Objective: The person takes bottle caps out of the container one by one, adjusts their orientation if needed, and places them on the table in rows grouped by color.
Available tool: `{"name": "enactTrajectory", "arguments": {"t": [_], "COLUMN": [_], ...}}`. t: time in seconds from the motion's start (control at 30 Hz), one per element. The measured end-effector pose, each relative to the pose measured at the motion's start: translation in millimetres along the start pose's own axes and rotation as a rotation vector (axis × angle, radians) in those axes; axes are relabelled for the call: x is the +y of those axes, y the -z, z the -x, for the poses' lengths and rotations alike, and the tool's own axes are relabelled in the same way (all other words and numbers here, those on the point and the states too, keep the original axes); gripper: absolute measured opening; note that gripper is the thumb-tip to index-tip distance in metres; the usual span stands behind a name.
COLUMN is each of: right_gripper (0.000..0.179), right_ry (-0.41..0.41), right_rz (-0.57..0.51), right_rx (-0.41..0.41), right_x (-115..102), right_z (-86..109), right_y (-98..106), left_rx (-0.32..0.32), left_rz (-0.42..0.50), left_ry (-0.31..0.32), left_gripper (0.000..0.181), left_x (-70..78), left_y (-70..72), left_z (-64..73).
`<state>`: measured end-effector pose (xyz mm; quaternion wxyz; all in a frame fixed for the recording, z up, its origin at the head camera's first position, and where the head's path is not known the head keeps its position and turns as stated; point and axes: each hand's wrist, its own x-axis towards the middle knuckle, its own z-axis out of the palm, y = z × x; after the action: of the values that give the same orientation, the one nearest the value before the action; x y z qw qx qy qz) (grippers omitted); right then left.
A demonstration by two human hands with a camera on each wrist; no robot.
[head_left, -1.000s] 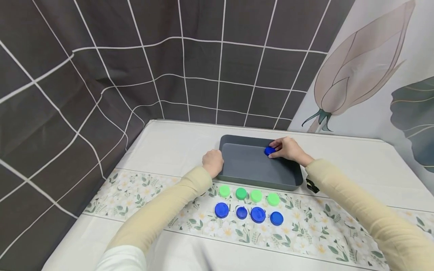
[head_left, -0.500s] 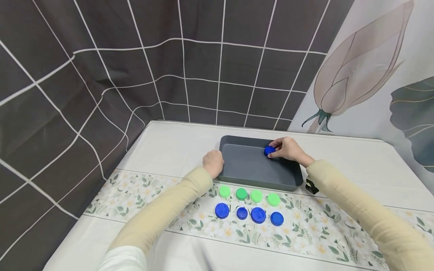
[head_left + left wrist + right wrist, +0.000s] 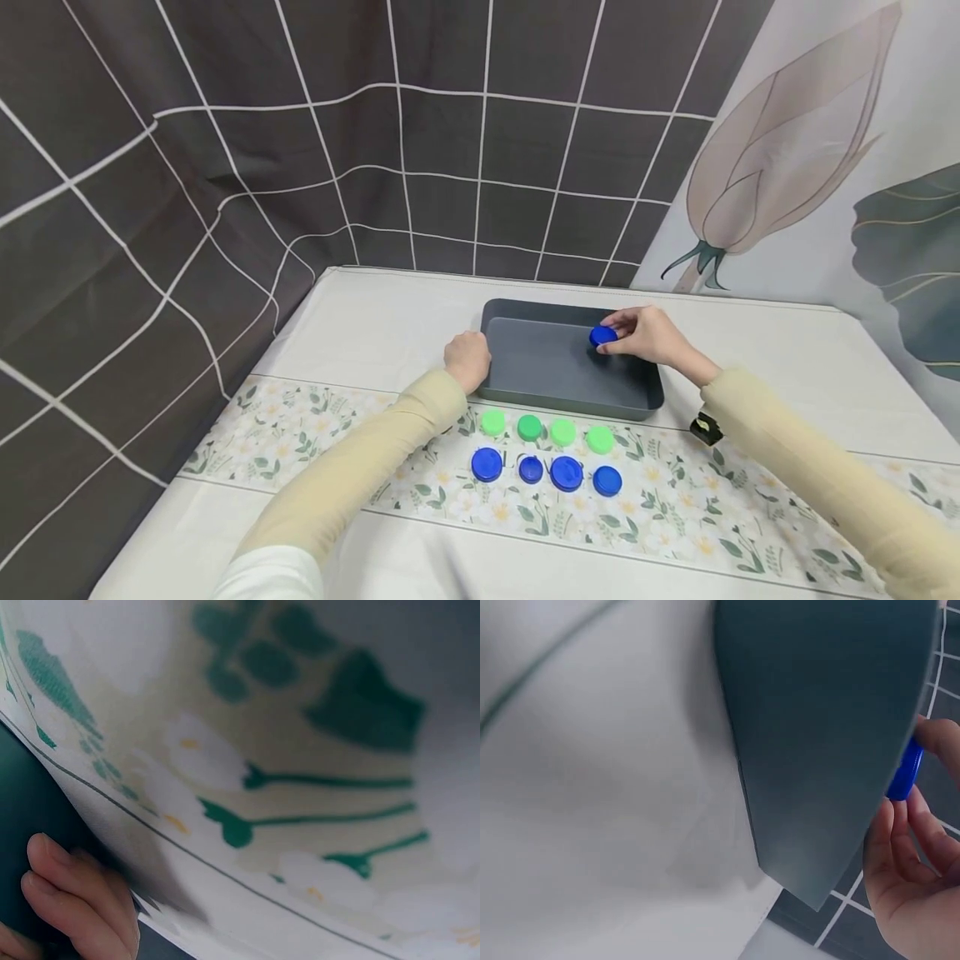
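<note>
A shallow dark grey tray (image 3: 547, 358) lies on the white cloth. My left hand (image 3: 468, 361) grips its left rim, the fingers (image 3: 75, 900) curled at the tray's wall in the left wrist view. Inside the tray's right part, my right hand (image 3: 651, 335) pinches a blue bottle cap (image 3: 603, 336) between thumb and fingers. The right wrist view shows this blue cap (image 3: 907, 771) just past the tray's wall (image 3: 817, 750), partly hidden by it. Whether the cap touches the tray floor I cannot tell.
In front of the tray stand several green bottle caps (image 3: 562, 432) in a row. Nearer is a row of several blue caps (image 3: 566, 473) of differing sizes. A small black object (image 3: 705, 428) lies by the right sleeve. A dark checked curtain (image 3: 435, 167) hangs behind.
My right hand and forearm have shifted slightly right with the blue cap still pinched. The left hand stays at the tray's rim, and the head view has turned a little.
</note>
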<state>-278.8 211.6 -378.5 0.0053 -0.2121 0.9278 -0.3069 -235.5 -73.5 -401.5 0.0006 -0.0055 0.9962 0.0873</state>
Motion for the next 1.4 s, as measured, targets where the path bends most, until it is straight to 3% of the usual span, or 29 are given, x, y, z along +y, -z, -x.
{"name": "enactTrajectory", "arguments": {"t": [0.7,1.4], "right_gripper": [0.036,0.04], "right_ry": [0.018,-0.015], "right_rz": [-0.053,-0.091], "right_rx": [-0.039,-0.027], "right_x": [-22,-21], "right_z": [65.3,115.5], "right_y": [1,1], "left_rx": [-0.009,0.004], "left_rz": [0.0,0.006], "left_ry": [-0.024,-0.023], "left_gripper": [0.021,0.021], "left_x": [0.1,0.5], "left_y": [0.6,0.3], "left_z": [1.5,3.4]}}
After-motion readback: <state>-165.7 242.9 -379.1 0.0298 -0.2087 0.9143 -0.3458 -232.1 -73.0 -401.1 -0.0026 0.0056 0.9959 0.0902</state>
